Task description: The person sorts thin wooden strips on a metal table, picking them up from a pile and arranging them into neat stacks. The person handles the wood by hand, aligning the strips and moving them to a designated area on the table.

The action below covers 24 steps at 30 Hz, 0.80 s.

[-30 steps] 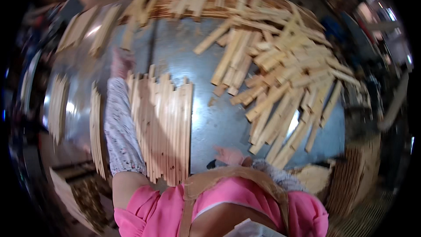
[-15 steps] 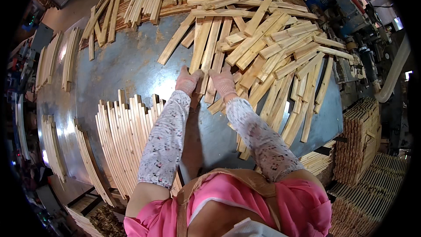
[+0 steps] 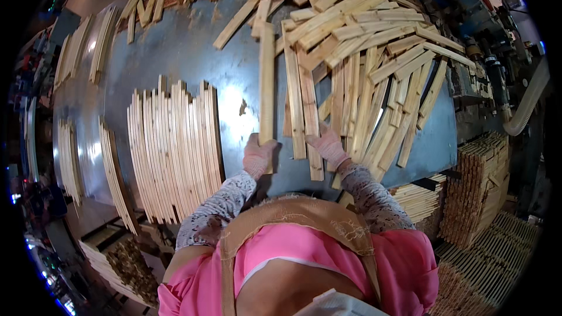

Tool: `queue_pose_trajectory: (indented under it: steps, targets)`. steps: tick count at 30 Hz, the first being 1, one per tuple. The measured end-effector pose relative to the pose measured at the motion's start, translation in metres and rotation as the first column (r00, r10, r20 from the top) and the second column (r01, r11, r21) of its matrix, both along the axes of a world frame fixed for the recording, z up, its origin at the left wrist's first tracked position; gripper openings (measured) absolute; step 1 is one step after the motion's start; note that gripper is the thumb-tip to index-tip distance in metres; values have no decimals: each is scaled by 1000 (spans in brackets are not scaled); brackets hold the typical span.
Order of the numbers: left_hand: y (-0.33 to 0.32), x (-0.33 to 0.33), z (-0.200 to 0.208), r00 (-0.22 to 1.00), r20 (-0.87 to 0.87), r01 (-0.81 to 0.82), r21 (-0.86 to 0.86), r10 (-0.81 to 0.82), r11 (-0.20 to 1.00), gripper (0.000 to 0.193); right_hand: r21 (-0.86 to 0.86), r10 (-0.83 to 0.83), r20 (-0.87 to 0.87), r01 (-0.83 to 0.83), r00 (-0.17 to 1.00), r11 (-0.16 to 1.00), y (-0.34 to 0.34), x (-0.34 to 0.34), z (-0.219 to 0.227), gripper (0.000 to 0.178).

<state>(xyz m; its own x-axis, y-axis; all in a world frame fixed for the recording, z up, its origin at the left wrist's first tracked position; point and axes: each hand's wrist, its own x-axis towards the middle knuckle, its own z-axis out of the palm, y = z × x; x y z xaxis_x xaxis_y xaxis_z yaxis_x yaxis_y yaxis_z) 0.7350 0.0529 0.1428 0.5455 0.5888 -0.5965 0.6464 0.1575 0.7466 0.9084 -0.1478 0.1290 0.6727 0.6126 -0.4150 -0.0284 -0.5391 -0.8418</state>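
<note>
My left hand (image 3: 258, 155), in a pale pink glove, is closed round the near end of a long wooden slat (image 3: 267, 85). That slat lies lengthwise on the metal table, apart from the pile to its right. My right hand (image 3: 329, 145), gloved alike, grips the near part of another slat (image 3: 310, 123) with its thumb on top; the fingers underneath are partly hidden. Just left of it, a parallel slat (image 3: 294, 99) stretches toward me. Beyond and right of my right hand spreads a jumbled pile of slats (image 3: 374, 29).
Left of my left hand, a row of slats (image 3: 172, 146) lies side by side on the metal table (image 3: 234, 82). Smaller groups of slats (image 3: 117, 169) lie farther left. Stacked wood (image 3: 474, 187) stands beyond the right edge, below machinery and a hose (image 3: 527, 105).
Both hands have come back toward my body and farther apart, drawing slats nearer. The left slat is now separate from the pile. The view has shifted too.
</note>
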Motion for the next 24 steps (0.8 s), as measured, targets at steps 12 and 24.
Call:
queue_pose_trajectory:
  steps: [12,24]
  targets:
    - [-76,-165,18,944,-321,201,372,-78,906,81,-309,609,174,-545,774,780,84,-176,38,53]
    - [-42,-217,27,869,-488,455,721,-83,523,71,-491,101,455,155,885,857,112,-70,36,98]
